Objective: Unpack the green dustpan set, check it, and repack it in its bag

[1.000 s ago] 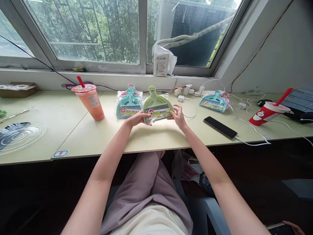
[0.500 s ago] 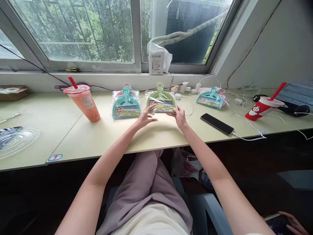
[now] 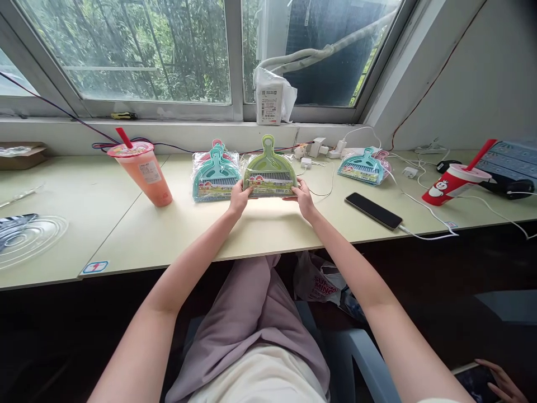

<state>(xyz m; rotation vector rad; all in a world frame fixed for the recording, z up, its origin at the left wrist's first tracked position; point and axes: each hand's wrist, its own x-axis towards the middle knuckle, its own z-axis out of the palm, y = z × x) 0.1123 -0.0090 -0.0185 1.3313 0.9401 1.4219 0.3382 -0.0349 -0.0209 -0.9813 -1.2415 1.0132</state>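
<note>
A green dustpan set (image 3: 271, 168) in clear wrapping is held over the table at the centre. My left hand (image 3: 239, 200) grips its lower left corner, thumb in front. At the lower right corner, my right hand (image 3: 304, 198) grips it the same way. Close on its left is a wrapped teal dustpan set (image 3: 216, 179), with a pink one (image 3: 217, 143) behind it. Farther right lies another wrapped teal set (image 3: 363, 168), with pink showing at its right side.
On the table (image 3: 268, 235), a pink drink cup (image 3: 146, 176) stands left; a black phone (image 3: 373, 211), white cables and a red cup (image 3: 451, 184) are right. A white box (image 3: 269, 105) sits on the sill. Another person's hand (image 3: 501, 380) holds a phone, lower right.
My left hand has closed on the green set's lower left corner, after being spread in front of it. The green set has shifted slightly left and stands more upright.
</note>
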